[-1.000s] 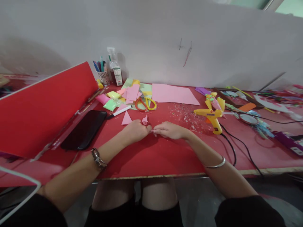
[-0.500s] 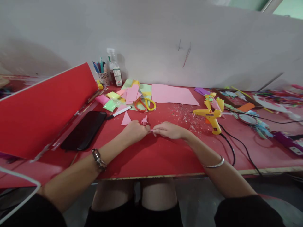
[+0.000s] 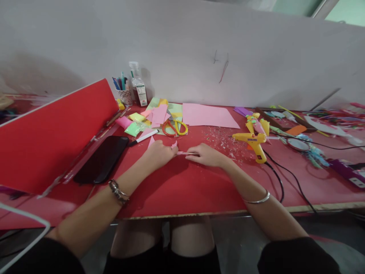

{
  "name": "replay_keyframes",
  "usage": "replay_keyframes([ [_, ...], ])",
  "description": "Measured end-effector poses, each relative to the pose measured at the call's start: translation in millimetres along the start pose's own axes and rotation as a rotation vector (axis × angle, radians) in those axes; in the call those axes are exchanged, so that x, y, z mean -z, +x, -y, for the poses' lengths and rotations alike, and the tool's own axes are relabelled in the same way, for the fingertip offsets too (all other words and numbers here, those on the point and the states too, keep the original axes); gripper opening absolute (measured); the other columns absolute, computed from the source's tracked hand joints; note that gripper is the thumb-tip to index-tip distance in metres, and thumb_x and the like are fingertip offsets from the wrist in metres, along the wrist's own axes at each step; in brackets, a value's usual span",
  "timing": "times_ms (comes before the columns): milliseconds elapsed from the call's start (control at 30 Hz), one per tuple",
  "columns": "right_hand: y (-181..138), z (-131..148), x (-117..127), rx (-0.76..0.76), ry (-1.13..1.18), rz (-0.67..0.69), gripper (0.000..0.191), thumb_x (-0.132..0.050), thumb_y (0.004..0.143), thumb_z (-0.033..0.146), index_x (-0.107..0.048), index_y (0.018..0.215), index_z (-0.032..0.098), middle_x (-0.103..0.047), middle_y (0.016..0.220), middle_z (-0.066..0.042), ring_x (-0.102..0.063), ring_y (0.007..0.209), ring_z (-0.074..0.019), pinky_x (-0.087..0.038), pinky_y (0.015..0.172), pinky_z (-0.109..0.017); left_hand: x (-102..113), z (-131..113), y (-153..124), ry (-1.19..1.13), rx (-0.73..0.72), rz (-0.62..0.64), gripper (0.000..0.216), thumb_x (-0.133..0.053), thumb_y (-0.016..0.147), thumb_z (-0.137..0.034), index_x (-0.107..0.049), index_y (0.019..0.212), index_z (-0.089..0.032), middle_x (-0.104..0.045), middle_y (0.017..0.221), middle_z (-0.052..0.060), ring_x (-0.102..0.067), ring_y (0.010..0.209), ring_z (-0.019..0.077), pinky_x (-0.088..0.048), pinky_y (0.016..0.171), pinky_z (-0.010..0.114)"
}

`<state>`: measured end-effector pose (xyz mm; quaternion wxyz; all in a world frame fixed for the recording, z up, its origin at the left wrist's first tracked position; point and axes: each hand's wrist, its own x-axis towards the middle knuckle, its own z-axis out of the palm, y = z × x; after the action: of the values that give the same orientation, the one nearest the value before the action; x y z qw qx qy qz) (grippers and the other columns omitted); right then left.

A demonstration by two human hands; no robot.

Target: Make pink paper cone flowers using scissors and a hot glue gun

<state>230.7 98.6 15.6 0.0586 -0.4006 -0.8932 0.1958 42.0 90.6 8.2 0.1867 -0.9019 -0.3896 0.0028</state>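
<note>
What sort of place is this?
Probably a craft workspace: there's a yellow hot glue gun, a big sheet of pink paper and a patterned cup of pens.

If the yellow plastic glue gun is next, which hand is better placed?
Likely the right hand: it is nearer the yellow plastic glue gun than the left hand, though both seem to hold a thin pale stick.
</note>
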Motion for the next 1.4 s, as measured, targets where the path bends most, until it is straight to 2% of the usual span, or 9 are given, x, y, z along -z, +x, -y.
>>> replay_keyframes([
  [133,-5,-20,7,-0.109,-0.09,-0.151,0.023,-0.046,0.078,0.031,-0.059,0.073,0.014,-0.057,0.062,-0.003,-0.046,0.056,-0.011,-0.029,0.055,-0.022,-1,16,-4,-0.065,0.202,0.009,0.032,-0.036,0.087,-0.032,-0.061,0.082,-0.013,-0.064,0.06,0.01,-0.06,0.058,0.0208,-0.033,0.051,0.027],
  [233,-4,-35,8,-0.239,-0.013,-0.417,0.023,-0.04,0.08,0.027,-0.057,0.087,0.014,-0.058,0.069,-0.005,-0.05,0.06,-0.0142,-0.036,0.06,-0.026,-4,25,-9,-0.158,0.347,-0.028,0.037,-0.037,0.085,-0.04,-0.061,0.085,-0.013,-0.065,0.069,0.011,-0.061,0.064,0.0228,-0.034,0.053,0.027],
  [333,2,-44,1,-0.315,0.07,-0.73,0.033,-0.039,0.078,0.024,-0.046,0.109,0.013,-0.056,0.092,-0.012,-0.053,0.083,-0.0214,-0.04,0.075,-0.036,-8,26,-11,-0.366,0.408,-0.099,0.035,-0.041,0.082,-0.042,-0.06,0.088,-0.014,-0.065,0.079,0.01,-0.06,0.068,0.0208,-0.035,0.052,0.025],
  [433,7,-37,-8,-0.251,0.092,-0.844,0.045,-0.046,0.075,0.025,-0.037,0.118,0.016,-0.045,0.114,-0.015,-0.04,0.11,-0.0266,-0.033,0.091,-0.046,-9,16,-8,-0.737,0.382,-0.195,0.028,-0.044,0.08,-0.039,-0.058,0.082,-0.014,-0.063,0.073,0.005,-0.057,0.065,0.0147,-0.037,0.052,0.022],
  [533,9,-17,-15,-0.105,0.197,-0.769,0.044,-0.047,0.076,0.027,-0.036,0.118,0.02,-0.045,0.112,-0.012,-0.044,0.106,-0.0232,-0.034,0.093,-0.044,-6,1,-3,-1.175,0.426,-0.119,0.025,-0.039,0.081,-0.034,-0.053,0.078,-0.013,-0.049,0.048,-0.004,-0.045,0.04,0.0076,-0.035,0.043,0.019],
  [633,8,6,-19,0.009,0.452,-0.586,0.041,-0.045,0.078,0.028,-0.035,0.117,0.02,-0.046,0.102,-0.009,-0.053,0.081,-0.0153,-0.045,0.078,-0.036,-4,-10,0,-1.364,0.407,-0.109,0.015,-0.044,0.077,-0.029,-0.047,0.078,-0.014,-0.043,0.05,-0.008,-0.039,0.036,0.0049,-0.034,0.04,0.018],
  [867,13,15,-29,-0.016,0.66,-0.503,0.036,-0.052,0.073,0.021,-0.04,0.107,0.021,-0.045,0.092,-0.003,-0.051,0.071,-0.01,-0.047,0.067,-0.028,-17,-17,3,-1.179,0.339,-0.24,0.018,-0.05,0.071,-0.019,-0.044,0.088,-0.014,-0.055,0.079,0.001,-0.052,0.066,0.0101,-0.044,0.061,0.024],
  [1200,11,14,-26,0.068,0.614,-0.607,0.025,-0.048,0.072,0.013,-0.047,0.096,0.022,-0.046,0.087,-0.002,-0.051,0.077,-0.0111,-0.047,0.073,-0.028,-19,-18,4,-1.221,0.237,-0.185,0.017,-0.047,0.075,-0.02,-0.045,0.091,-0.014,-0.059,0.088,0.005,-0.055,0.07,0.0105,-0.045,0.058,0.022],
  [1400,11,13,-26,-0.007,0.587,-0.468,0.024,-0.054,0.071,0.02,-0.047,0.095,0.019,-0.051,0.082,-0.002,-0.051,0.072,-0.0115,-0.046,0.066,-0.028,-20,-18,4,-1.221,0.268,-0.241,0.014,-0.049,0.074,-0.018,-0.046,0.087,-0.014,-0.058,0.086,0.004,-0.055,0.076,0.0116,-0.046,0.069,0.026],
])
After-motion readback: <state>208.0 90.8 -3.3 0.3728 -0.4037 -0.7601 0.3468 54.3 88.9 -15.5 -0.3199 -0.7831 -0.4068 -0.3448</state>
